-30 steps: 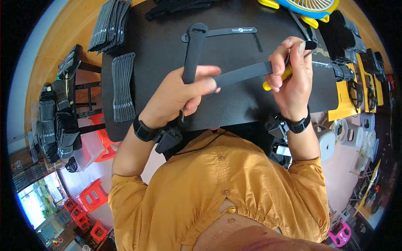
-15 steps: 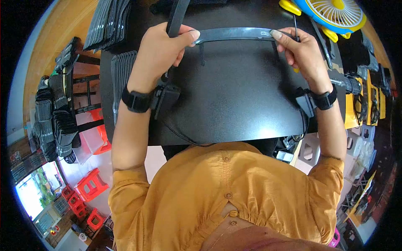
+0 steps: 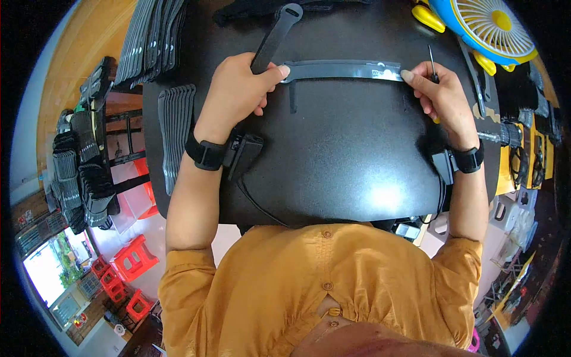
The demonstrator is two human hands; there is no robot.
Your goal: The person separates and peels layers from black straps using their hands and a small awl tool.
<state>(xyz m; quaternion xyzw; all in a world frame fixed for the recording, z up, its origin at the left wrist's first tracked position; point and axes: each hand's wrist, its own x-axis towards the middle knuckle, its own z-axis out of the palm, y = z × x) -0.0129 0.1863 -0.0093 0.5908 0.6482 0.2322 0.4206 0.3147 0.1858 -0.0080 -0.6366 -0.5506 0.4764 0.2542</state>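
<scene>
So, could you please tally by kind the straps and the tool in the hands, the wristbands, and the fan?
Straps: 2 (one between left hand and right hand, one in the left hand only)
Tool: 1 (right hand)
Wristbands: 2
Fan: 1
Total: 6

1. The outstretched grey strap [image 3: 336, 69] looked smooth, with a slight sheen.
2. The black tabletop [image 3: 333, 149] was smooth and glossy.
3. The fan [image 3: 486, 25] looked like shiny plastic.
4. The shirt [image 3: 285, 268] was softly wrinkled cloth.
</scene>
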